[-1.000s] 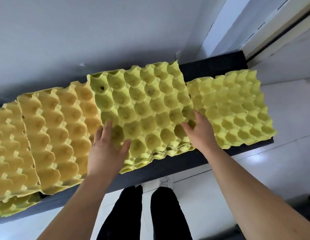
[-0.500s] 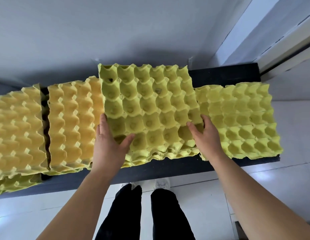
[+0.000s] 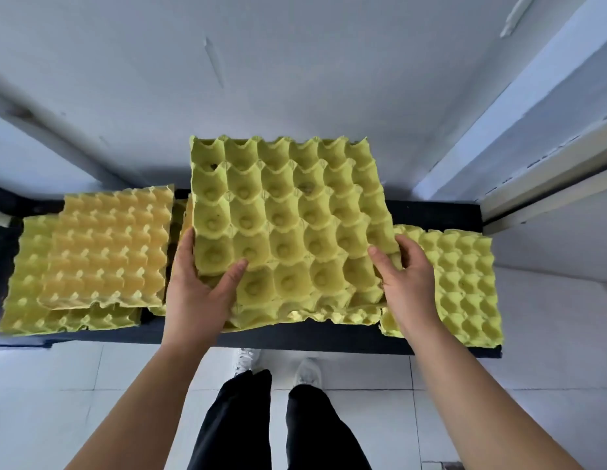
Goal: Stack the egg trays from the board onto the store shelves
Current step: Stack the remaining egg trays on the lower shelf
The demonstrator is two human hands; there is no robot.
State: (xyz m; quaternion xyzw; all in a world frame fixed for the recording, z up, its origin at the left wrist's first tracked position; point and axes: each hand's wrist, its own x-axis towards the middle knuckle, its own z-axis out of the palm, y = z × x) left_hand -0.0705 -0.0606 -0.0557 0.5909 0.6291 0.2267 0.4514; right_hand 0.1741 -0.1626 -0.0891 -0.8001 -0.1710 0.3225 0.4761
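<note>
A yellow-green egg tray [image 3: 288, 225] is lifted and tilted towards me above a dark board [image 3: 329, 340]. My left hand [image 3: 197, 286] grips its left front corner, thumb on top in a cup. My right hand [image 3: 407, 283] grips its right front edge. More trays of the same stack [image 3: 312, 317] lie under it on the board. A yellow-orange tray pile [image 3: 105, 252] sits to the left, and a yellow-green pile [image 3: 465, 283] to the right.
A pale wall [image 3: 295, 69] rises right behind the board. A white frame [image 3: 546, 184] runs along the right. White floor tiles [image 3: 58, 401] lie below, with my black trousers [image 3: 271, 425] and white shoes near the board's front edge.
Both hands have raised the top tray off the middle stack and tipped its far edge up. The view has tilted down and the piles now look more squarely seen from above.
</note>
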